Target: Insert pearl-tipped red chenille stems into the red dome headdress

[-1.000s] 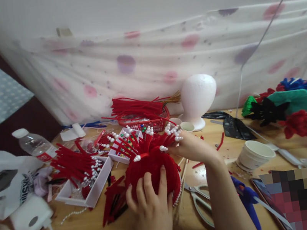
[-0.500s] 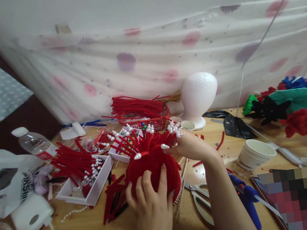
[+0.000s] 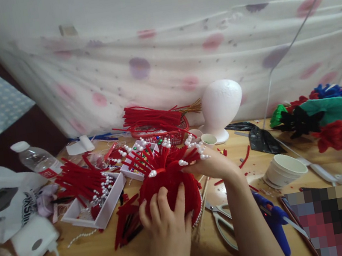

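Note:
A red fuzzy headpiece (image 3: 167, 185) with upright red stems tipped with white pearls stands on the wooden table. My left hand (image 3: 167, 215) lies on its near side with the fingers spread. Behind its right side is my right hand (image 3: 204, 163), near the pearl-tipped stems; its fingertips are hidden behind the red stems. A string of pearls (image 3: 199, 214) runs along the headpiece's lower right edge. To the left, a white box (image 3: 111, 202) holds red stems with pearls.
A foam head (image 3: 222, 104) stands behind, beside a red basket (image 3: 175, 136). Scissors (image 3: 224, 227), a blue glue gun (image 3: 271, 216) and paper cups (image 3: 283, 170) are on the right. A bottle (image 3: 38, 160) and white charger (image 3: 34, 240) are on the left.
The right hand has shifted slightly, and the pearl-tipped stems beside it have spread a little to the right. The left hand stays on the headpiece.

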A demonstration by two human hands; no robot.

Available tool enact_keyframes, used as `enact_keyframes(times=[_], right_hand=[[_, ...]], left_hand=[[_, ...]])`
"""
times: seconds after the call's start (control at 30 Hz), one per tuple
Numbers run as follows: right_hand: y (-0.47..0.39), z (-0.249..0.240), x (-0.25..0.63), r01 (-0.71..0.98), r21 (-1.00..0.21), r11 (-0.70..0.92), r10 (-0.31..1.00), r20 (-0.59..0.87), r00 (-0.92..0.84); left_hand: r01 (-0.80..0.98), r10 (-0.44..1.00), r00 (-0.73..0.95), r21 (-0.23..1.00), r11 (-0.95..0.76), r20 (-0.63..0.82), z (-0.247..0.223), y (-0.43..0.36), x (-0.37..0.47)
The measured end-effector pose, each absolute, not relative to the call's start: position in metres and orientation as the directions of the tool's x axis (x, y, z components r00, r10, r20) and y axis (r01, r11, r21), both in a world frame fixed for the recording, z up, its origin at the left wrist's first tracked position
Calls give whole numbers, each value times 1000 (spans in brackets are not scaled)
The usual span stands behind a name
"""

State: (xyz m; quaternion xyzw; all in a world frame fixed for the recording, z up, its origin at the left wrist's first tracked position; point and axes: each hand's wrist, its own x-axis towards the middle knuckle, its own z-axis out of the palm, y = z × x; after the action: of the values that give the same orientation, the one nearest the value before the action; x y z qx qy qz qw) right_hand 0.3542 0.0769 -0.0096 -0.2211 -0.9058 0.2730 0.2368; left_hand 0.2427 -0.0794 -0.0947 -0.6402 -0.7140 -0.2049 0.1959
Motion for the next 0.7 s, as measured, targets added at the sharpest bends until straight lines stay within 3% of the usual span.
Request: enact_keyframes(times=[0.13,0.7], right_hand=[[79,-13,356,273,-676,684,567,257,-783],[83,-18,356,259,-633,729,552,320,-770]], left_hand=[[995,835,-102,43,94,541,-94,-79,244],[992,819,-120,41,117,561,-93,-78,247]])
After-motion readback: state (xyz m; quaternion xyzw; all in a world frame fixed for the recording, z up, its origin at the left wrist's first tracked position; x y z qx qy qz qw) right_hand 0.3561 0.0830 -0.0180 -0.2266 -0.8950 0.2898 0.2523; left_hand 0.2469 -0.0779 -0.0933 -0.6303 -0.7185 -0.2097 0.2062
